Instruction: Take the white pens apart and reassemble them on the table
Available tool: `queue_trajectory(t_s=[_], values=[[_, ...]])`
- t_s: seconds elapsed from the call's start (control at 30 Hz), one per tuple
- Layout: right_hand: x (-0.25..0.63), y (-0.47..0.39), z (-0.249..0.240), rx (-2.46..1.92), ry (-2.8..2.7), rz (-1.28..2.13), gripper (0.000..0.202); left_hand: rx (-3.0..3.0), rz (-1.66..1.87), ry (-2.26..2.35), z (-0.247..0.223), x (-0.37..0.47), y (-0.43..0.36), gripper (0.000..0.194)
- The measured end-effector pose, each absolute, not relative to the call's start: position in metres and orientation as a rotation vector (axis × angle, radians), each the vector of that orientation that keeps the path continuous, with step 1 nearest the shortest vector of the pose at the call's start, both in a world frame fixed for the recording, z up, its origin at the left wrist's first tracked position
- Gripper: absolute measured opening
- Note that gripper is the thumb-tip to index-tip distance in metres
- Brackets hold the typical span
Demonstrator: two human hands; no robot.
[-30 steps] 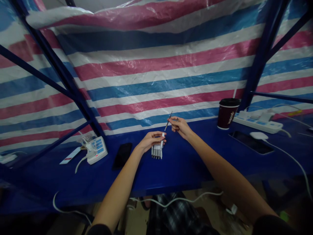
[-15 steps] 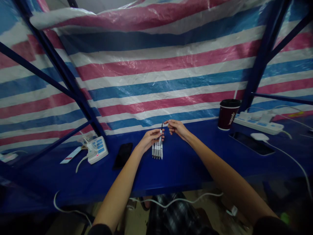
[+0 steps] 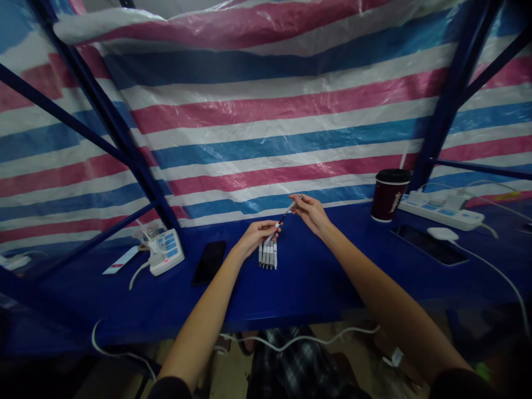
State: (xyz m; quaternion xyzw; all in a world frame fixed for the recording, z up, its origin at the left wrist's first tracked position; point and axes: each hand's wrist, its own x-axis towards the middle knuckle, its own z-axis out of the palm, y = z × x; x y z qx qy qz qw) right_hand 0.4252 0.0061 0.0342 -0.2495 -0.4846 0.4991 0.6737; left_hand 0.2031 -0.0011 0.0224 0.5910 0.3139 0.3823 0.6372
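Observation:
My left hand is closed on the white lower barrel of a pen, which slants up to the right. A thin dark refill stretches from the barrel toward my right hand. Between the pinched fingertips of my right hand is the pale upper end of that slender piece. Several white and grey pens lie side by side on the blue table, just below my left hand, which partly covers their upper ends.
A dark phone and a power strip lie at left. On the right are a lidded dark red cup, another power strip and a phone with a white charger. Striped sheeting hangs behind.
My right hand has moved slightly right and now pinches the slender piece's upper end. The pen has gone from nearly upright to slanting right, with a dark length showing between my hands.

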Motion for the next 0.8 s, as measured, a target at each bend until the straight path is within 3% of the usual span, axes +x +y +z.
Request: queue_trajectory(t_s=[0.43,0.8], values=[[0.418,0.005,0.025,-0.596,-1.37,1.079,0.036,1.35,0.906,0.724,0.021,0.203,0.0,0.035],[0.418,0.011,0.017,-0.838,-1.565,0.93,0.035,1.475,0.895,0.724,0.022,0.201,0.0,0.062]])
